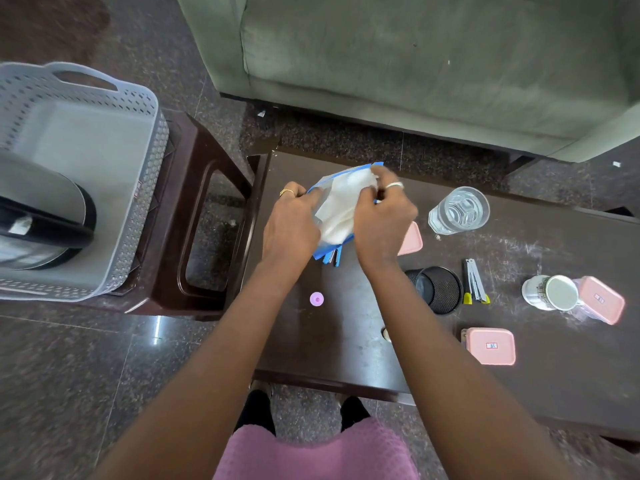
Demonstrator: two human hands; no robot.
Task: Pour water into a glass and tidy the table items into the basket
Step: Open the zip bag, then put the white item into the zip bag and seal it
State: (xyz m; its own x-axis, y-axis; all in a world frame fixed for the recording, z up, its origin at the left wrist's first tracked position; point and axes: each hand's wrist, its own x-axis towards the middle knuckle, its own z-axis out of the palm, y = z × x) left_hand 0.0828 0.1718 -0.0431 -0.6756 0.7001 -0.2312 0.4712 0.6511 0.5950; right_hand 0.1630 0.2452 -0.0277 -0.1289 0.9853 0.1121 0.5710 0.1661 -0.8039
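Note:
Over the left end of the dark table (346,351), both hands hold a clear plastic pouch with blue edges (337,209) that has white paper or cloth inside. My left hand (291,223) grips its left side. My right hand (381,216) pinches its top right edge. A glass of water (459,210) stands to the right. The grey perforated basket (104,140) sits on a brown stool (204,216) to the left, with a steel kettle with a black handle (38,220) inside.
On the table lie a small pink cap (316,298), a black mesh cup on its side (437,289), a stapler-like tool (474,282), a tipped steel tin (550,292) and three pink-lidded boxes (490,346), (601,299), (410,240). A green sofa (415,57) stands behind.

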